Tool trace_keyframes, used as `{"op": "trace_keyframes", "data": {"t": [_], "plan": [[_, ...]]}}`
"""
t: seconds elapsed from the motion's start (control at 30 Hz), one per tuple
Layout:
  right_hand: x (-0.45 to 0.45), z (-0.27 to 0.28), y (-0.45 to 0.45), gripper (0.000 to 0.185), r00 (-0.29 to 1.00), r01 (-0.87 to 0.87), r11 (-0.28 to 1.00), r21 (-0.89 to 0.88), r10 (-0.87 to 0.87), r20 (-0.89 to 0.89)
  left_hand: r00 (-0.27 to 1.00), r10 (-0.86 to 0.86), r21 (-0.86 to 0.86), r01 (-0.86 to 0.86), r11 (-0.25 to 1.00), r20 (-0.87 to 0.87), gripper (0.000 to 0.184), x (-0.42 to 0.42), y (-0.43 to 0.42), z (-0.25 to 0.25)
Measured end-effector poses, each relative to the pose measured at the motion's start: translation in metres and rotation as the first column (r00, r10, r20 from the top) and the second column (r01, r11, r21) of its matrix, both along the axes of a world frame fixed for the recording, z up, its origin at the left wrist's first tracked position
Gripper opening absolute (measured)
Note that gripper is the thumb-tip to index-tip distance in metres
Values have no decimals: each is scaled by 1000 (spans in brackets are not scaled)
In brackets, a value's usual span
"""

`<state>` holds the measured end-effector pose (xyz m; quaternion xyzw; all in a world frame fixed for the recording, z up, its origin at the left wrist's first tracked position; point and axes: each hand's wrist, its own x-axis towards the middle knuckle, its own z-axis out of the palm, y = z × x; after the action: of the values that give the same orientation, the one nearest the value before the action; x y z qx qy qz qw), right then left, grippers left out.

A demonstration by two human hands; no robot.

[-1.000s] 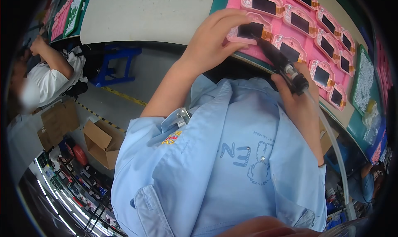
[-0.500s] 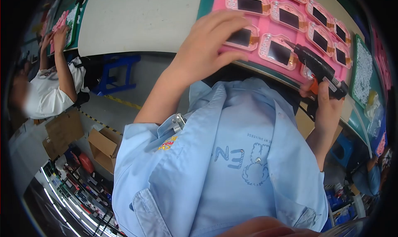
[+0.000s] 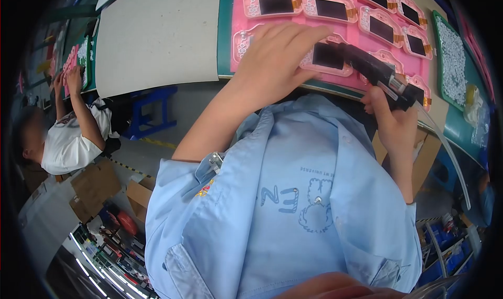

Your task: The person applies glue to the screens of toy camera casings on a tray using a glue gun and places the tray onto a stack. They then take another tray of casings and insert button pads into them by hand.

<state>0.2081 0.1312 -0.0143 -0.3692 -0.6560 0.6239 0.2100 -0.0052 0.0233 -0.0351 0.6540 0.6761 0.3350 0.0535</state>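
Pink-framed screen unit [image 3: 328, 57], lying between the parted thumb and forefinger of the left hand [image 3: 277, 63], might get scratched or shoved askew if the black tool [image 3: 368, 63], clamped in the curled fingers of the right hand [image 3: 394, 113], slips so near it.

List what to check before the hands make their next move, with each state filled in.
1. Right hand closed round the tool: ok.
2. Tool's tip at the shell beside the left hand: ok.
3. Tip touching that shell: cannot tell; the contact is too small to see.
4. Left hand gripping that shell firmly: cannot tell; fingers and thumb are at its edges, but the grip is hidden.
5. Screen in that shell: ok.
6. Tube behind the tool clear of the shells: ok.
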Motion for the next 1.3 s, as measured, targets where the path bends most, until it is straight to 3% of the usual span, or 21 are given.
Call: {"op": "trace_keyframes", "data": {"t": [0.07,0.17,0.37,0.67,0.87,1.3], "plan": [[-7,-2,-4,31,997,-7,999,48,11,-82,1000,5,14,-5,1000,-4,67,0,0,-1],[-7,-4,-2,28,996,-86,982,169,88,0,1000,7,15,-7,1000,-8,67,0,-1,-3],[-11,4,-5,26,992,-106,959,263,83,95,1000,-5,35,6,999,-6,67,0,0,-4],[-11,7,-9,26,997,-62,975,212,54,47,1000,8,46,-8,999,8,66,0,-1,-6],[6,21,-7,27,965,-115,979,166,70,253,1000,10,64,-10,998,1,64,1,-1,-7],[11,38,-14,32,897,-264,897,355,94,431,1000,-4,80,6,997,-25,58,2,-2,-7]]}}
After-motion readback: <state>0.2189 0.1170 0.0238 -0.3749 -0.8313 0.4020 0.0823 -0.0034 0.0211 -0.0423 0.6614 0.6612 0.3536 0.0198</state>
